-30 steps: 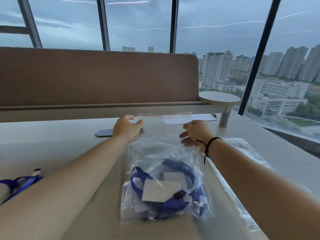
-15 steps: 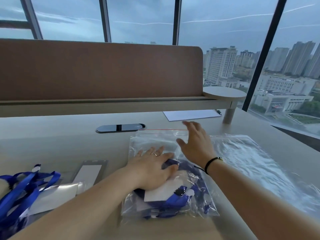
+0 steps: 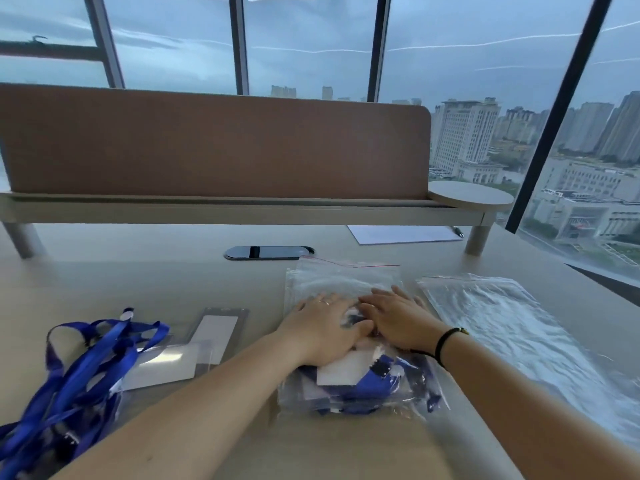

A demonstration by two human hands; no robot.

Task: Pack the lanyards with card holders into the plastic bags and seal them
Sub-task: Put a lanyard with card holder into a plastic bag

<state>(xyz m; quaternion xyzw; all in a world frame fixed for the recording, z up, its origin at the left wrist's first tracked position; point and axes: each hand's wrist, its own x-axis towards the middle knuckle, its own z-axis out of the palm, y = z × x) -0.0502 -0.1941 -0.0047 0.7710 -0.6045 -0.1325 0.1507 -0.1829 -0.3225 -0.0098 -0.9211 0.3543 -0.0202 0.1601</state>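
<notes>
I see both hands lying flat and side by side on the filled plastic bag (image 3: 346, 285) in the middle of the desk (image 3: 173, 278), left hand (image 3: 325, 332) and right hand (image 3: 398, 320) with fingers straight, pressing down and gripping nothing. The clear bag has a red strip along its far edge, and blue lanyards (image 3: 367, 386) with white card holders (image 3: 341, 370) bunch at its near end, below my wrists.

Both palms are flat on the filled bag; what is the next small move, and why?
Probably slide both hands toward the red-lined zip edge, pushing air out: the clear plastic bag of blue lanyards looks puffy.
</notes>
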